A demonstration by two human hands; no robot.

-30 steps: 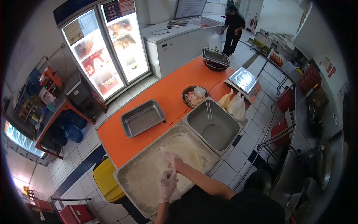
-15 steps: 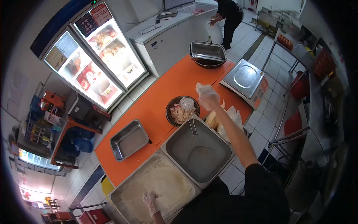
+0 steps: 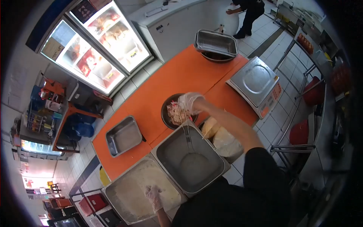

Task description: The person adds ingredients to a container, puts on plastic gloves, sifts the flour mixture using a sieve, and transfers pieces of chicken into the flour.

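Note:
My left hand [image 3: 153,196], in a clear plastic glove, rests in the flour pan [image 3: 130,189], its fingers slightly apart on the pale powder with nothing seen in them. My gloved right hand [image 3: 191,103] is over the right rim of a round dark bowl [image 3: 165,120]. Pinkish-white shredded pieces [image 3: 177,113] fill that bowl, and the hand hides part of them; its fingers are blurred. Beside the flour pan stands a deep metal pan of cloudy liquid [image 3: 176,151]. A wire strainer [image 3: 190,145] leans in it, its mesh sunk and its handle reaching up toward the bowl.
An empty metal tray [image 3: 126,137] lies on the orange table [image 3: 151,98]. Bags of yellowish and white contents [image 3: 223,140] stand right of the deep pan. Farther back are a scale [image 3: 254,81] and stacked metal pans [image 3: 216,43]. A co-worker [image 3: 249,15] stands beyond the table.
My right hand has moved left and down from above the table to the bowl, covering the white lump there. My left hand stays in the flour pan. The whole view has shifted slightly.

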